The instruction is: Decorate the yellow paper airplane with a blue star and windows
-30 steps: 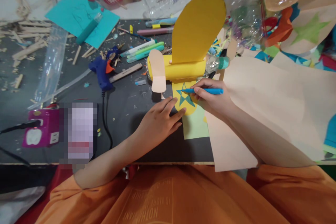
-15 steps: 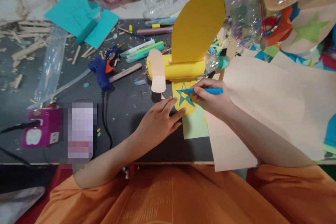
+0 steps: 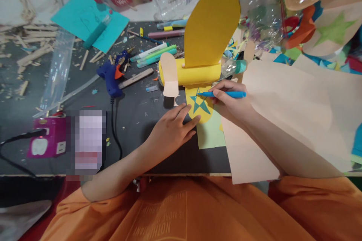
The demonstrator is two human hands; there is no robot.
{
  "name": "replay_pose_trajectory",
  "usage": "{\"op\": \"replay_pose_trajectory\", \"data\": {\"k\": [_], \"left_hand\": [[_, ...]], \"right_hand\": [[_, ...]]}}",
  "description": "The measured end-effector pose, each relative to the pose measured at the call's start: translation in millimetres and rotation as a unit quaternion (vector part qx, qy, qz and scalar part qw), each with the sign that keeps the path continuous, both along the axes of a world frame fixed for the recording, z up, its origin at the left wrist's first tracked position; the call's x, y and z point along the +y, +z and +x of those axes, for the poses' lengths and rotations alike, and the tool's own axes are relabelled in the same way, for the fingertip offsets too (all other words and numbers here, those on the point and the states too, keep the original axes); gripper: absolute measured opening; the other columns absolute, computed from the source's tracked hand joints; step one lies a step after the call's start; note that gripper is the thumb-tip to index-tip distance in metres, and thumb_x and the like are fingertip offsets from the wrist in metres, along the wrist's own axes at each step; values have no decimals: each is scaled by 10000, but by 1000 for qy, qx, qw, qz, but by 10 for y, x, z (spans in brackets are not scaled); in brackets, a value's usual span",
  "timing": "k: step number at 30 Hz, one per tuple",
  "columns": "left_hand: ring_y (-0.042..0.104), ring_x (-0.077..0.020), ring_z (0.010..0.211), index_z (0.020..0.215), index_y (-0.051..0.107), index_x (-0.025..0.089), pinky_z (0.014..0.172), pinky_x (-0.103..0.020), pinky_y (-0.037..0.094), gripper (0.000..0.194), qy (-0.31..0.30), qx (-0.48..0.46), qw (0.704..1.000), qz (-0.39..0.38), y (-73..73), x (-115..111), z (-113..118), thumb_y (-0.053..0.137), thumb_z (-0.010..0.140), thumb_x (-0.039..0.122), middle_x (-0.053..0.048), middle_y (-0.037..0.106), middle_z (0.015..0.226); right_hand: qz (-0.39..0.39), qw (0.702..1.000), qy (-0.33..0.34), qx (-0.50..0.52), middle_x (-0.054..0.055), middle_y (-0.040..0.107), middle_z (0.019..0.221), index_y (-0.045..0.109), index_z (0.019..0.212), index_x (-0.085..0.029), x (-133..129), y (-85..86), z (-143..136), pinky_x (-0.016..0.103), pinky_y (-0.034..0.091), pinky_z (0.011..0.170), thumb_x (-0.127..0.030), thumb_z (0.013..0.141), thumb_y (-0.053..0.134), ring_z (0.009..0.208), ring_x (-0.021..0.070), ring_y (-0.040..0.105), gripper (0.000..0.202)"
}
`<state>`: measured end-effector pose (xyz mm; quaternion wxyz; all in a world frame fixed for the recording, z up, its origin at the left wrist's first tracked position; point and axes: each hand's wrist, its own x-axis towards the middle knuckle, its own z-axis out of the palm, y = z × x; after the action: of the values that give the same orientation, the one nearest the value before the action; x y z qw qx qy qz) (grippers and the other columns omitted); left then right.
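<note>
My right hand (image 3: pixel 233 98) grips a blue marker (image 3: pixel 236 94), its tip on the upper part of a star (image 3: pixel 204 107) drawn on the lower yellow wing (image 3: pixel 194 116). The star's lower points are coloured teal; its top point is an outline. My left hand (image 3: pixel 175 124) lies with spread fingers, fingertips on the wing's left and lower edge. The wing joins a bottle wrapped in yellow paper (image 3: pixel 200 74), with a teal cap at its right end. A larger yellow wing (image 3: pixel 213 26) stands above, and a pale paper piece (image 3: pixel 169 75) crosses the left end. Light green paper (image 3: pixel 210 135) lies under the lower wing.
Left of my hands are a blue glue gun (image 3: pixel 110 79), a phone-like blurred object (image 3: pixel 89 139) and a purple power adapter (image 3: pixel 48 137). Markers (image 3: pixel 154 54) and wood scraps lie farther back. Large pale sheets (image 3: pixel 291 116) spread under my right forearm; plastic bottles line the back.
My right hand and the marker have shifted slightly up and right, with the marker tip still near the star's upper part. My left hand stays in place.
</note>
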<state>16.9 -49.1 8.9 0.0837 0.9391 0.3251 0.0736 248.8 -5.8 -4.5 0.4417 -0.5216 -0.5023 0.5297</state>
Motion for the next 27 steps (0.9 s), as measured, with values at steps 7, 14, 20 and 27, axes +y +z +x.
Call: {"op": "replay_pose_trajectory", "data": {"k": [7, 14, 20, 27], "left_hand": [[612, -347, 1345, 1335, 664, 198, 1082, -517, 561, 379, 2, 4, 1000, -18, 8, 6, 2, 684, 958, 220, -206, 628, 1409], [621, -332, 1334, 1322, 669, 209, 1067, -494, 574, 353, 4, 21, 1000, 0, 17, 0, 6, 657, 970, 218, -192, 636, 1396], [631, -342, 1317, 1327, 672, 209, 1027, -477, 597, 352, 3, 21, 1000, 14, 1, -3, 5, 655, 977, 242, -192, 640, 1381], [631, -331, 1315, 1323, 676, 207, 1048, -476, 586, 356, 4, 14, 1000, 9, 3, -4, 3, 665, 968, 229, -187, 642, 1376]], "right_hand": [[11, 1000, -7, -7, -16, 655, 616, 694, 715, -240, 50, -3, 50, 294, 502, 542, -460, 752, 817, 545, 122, 582, 254], [20, 1000, -5, -16, -11, 641, 641, 694, 734, -222, 42, -46, 46, 278, 469, 554, -437, 785, 806, 582, 117, 568, 247], [30, 999, 4, -32, -22, 619, 609, 680, 726, -225, 41, -54, 45, 285, 451, 558, -428, 804, 789, 567, 116, 541, 243], [25, 999, 12, -41, -14, 643, 624, 682, 681, -234, 33, -17, 42, 304, 481, 581, -442, 775, 801, 569, 125, 546, 257]]}}
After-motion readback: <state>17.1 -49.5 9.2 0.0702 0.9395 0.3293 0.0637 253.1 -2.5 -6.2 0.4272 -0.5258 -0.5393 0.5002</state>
